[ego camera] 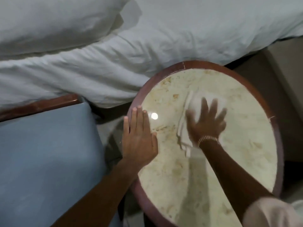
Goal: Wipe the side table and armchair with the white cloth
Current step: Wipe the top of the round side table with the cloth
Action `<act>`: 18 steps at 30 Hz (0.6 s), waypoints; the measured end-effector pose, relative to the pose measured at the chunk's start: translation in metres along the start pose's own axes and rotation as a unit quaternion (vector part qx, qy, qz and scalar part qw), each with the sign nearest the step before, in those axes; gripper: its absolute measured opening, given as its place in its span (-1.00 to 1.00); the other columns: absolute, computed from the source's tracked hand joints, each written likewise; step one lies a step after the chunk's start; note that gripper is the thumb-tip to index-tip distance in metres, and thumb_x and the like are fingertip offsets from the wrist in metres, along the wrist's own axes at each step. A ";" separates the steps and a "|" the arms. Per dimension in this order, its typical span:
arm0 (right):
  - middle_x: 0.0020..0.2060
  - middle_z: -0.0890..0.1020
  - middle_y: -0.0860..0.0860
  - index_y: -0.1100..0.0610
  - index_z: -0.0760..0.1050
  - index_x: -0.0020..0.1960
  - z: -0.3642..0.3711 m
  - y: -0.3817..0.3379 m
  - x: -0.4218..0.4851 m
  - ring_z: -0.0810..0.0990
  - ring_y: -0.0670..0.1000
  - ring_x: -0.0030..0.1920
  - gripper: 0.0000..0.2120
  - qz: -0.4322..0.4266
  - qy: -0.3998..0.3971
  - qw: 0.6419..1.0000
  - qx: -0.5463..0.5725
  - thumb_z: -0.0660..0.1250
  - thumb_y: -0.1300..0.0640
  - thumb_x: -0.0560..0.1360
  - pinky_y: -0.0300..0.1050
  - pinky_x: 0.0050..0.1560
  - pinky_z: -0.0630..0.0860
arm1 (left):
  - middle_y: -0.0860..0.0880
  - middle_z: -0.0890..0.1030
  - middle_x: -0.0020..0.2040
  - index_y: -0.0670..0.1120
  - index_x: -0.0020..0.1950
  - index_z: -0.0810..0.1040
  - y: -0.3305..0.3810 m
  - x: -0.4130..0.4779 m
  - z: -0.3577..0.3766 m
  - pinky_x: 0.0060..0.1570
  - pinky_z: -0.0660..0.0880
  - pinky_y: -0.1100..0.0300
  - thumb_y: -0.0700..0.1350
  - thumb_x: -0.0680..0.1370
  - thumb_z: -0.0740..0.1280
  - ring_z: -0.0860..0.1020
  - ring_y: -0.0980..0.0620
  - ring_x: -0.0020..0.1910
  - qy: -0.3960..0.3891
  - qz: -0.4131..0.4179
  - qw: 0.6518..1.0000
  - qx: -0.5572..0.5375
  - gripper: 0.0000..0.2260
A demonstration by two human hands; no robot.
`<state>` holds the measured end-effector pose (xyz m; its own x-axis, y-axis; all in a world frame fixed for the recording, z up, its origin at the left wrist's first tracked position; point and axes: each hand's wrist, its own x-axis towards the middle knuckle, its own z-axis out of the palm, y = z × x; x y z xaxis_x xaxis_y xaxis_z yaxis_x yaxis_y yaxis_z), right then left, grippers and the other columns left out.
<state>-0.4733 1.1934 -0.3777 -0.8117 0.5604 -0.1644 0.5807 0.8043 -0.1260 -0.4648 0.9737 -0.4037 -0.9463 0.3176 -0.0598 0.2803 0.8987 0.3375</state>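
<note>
The round side table (246,145) has a cream marble top inside a dark wooden rim. A folded white cloth (188,112) lies flat on the middle of the top. My right hand (207,122) presses down on the cloth with its fingers spread; it is blurred, and a gold bracelet sits at the wrist. My left hand (139,136) lies flat and open on the table's left rim, fingers together. The armchair (45,153), with a blue seat cushion and a wooden frame, stands directly left of the table.
A bed with a rumpled white duvet (106,71) and a pillow (49,22) runs across the far side, touching the table's back edge. A beige surface (278,71) lies to the table's right. A lamp's reflection (154,116) glints on the marble.
</note>
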 end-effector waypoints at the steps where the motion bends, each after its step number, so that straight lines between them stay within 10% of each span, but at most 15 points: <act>1: 0.63 -0.07 0.05 -0.15 -0.09 0.58 0.001 -0.023 0.039 -0.14 0.34 0.58 -0.27 -0.016 0.004 1.000 0.005 -0.10 -0.42 0.51 0.49 0.44 0.08 | -0.30 0.04 0.65 -0.26 0.62 0.04 0.003 0.001 0.007 0.56 0.07 -0.26 0.04 0.58 0.07 -0.03 -0.22 0.65 0.003 -0.011 1.000 0.018 -0.33; 6: 0.63 -0.01 0.05 -0.16 -0.03 0.59 0.014 -0.044 0.036 -0.08 0.32 0.59 -0.26 -0.338 -0.019 0.938 -0.079 0.01 -0.41 0.50 0.47 0.43 0.12 | -0.32 0.08 0.64 -0.29 0.61 0.07 0.007 0.001 0.013 0.55 0.13 -0.25 0.03 0.58 0.07 0.02 -0.23 0.65 0.034 -0.006 0.999 0.037 -0.33; 13: 0.63 -0.05 0.05 -0.14 -0.08 0.58 -0.031 0.063 0.089 -0.09 0.34 0.57 -0.23 -0.072 -0.029 0.996 -0.047 -0.10 -0.45 0.47 0.50 0.40 0.16 | -0.31 0.06 0.64 -0.27 0.62 0.01 0.004 -0.003 0.014 0.56 0.12 -0.25 0.08 0.59 0.04 -0.01 -0.22 0.65 0.011 -0.014 0.999 0.039 -0.31; 18: 0.63 -0.05 0.08 -0.14 -0.06 0.60 0.012 -0.004 -0.003 -0.11 0.34 0.58 -0.12 -0.334 -0.020 0.935 -0.115 -0.03 -0.54 0.41 0.46 0.40 0.09 | -0.31 0.08 0.64 -0.28 0.61 0.04 0.003 -0.015 -0.002 0.57 0.09 -0.25 0.05 0.59 0.06 0.02 -0.25 0.64 -0.029 -0.011 0.999 0.038 -0.33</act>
<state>-0.4724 1.1865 -0.3886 -0.9830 -0.0861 -0.1619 -0.0871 0.9962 -0.0010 -0.4501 0.9716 -0.4002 -0.9423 0.3119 -0.1218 0.2723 0.9254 0.2635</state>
